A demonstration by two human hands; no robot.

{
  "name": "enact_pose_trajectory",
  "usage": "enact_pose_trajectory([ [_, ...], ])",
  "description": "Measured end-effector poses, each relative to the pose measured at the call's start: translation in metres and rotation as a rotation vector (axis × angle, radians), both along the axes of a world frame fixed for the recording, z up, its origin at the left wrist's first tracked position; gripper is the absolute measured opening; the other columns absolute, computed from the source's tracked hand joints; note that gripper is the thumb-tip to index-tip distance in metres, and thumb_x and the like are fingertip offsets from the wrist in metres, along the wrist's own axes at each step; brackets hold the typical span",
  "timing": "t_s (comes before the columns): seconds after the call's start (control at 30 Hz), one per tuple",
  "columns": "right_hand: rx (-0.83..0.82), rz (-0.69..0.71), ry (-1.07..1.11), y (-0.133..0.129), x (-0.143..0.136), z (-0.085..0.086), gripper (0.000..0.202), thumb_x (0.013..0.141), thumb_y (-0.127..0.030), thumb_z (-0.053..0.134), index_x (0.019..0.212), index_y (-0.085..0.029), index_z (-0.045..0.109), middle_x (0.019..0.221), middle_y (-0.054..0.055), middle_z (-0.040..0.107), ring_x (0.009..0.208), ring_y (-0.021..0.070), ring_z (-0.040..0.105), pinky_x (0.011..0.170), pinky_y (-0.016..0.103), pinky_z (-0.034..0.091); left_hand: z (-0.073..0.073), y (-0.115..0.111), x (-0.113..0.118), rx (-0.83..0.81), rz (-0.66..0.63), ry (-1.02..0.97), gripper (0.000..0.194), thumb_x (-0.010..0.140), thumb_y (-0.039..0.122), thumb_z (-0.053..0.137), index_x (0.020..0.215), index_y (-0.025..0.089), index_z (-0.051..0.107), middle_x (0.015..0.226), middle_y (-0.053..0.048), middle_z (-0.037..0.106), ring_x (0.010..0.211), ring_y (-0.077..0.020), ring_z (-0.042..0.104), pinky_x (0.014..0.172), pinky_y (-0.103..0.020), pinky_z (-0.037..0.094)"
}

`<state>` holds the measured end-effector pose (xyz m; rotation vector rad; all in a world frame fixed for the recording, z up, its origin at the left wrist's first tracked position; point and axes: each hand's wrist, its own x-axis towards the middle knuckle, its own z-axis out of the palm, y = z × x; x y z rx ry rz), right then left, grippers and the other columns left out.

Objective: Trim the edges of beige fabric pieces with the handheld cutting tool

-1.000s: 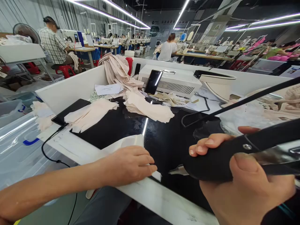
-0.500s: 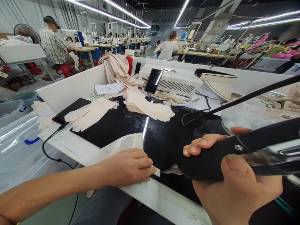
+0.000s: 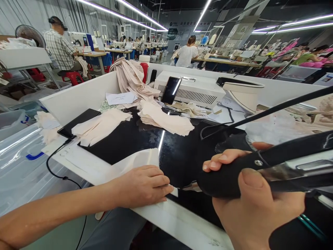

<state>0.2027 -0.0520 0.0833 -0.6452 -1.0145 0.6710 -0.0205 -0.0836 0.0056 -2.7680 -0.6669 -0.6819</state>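
Right of the white piece (image 3: 140, 159), you have an open lane over the black tabletop (image 3: 179, 152) up to the middle beige stack (image 3: 166, 118). A second beige stack (image 3: 101, 125) bars your left; on the right, the black cable (image 3: 262, 113) and the black tool (image 3: 218, 180) in your right hand (image 3: 260, 205) block you.

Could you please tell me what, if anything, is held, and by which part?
The right hand holds the black tool by its body, behind the metal tip. The left hand lies over the white piece; whether it grips is hidden.
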Motion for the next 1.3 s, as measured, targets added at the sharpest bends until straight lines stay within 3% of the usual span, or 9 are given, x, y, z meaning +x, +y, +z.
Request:
enact_pose_trajectory([
  [0.27, -0.013, -0.006, 0.040, 0.000, -0.004, 0.003, 0.051, 0.077, -0.045, 0.112, 0.119, -0.033, 0.085, 0.077, -0.008, 0.074, 0.057, 0.0228, 0.069, 0.055, 0.041, 0.066, 0.002, 0.000, 0.001, 0.041, 0.004, -0.045, 0.024, 0.133, 0.030, 0.068, 0.127, 0.014, 0.085, 0.114, -0.008, 0.082, 0.104, -0.0211, 0.079, 0.110, -0.033, 0.070],
  [1.3, 0.011, 0.010, 0.035, 0.001, -0.004, 0.002, 0.052, 0.077, -0.044, 0.114, 0.118, -0.032, 0.085, 0.076, -0.008, 0.078, 0.054, 0.0222, 0.071, 0.052, 0.039, 0.068, 0.004, 0.001, 0.005, 0.073, -0.027, -0.165, 0.028, 0.134, 0.020, 0.060, 0.123, 0.011, 0.084, 0.107, -0.005, 0.082, 0.098, -0.0192, 0.078, 0.103, -0.032, 0.070],
])
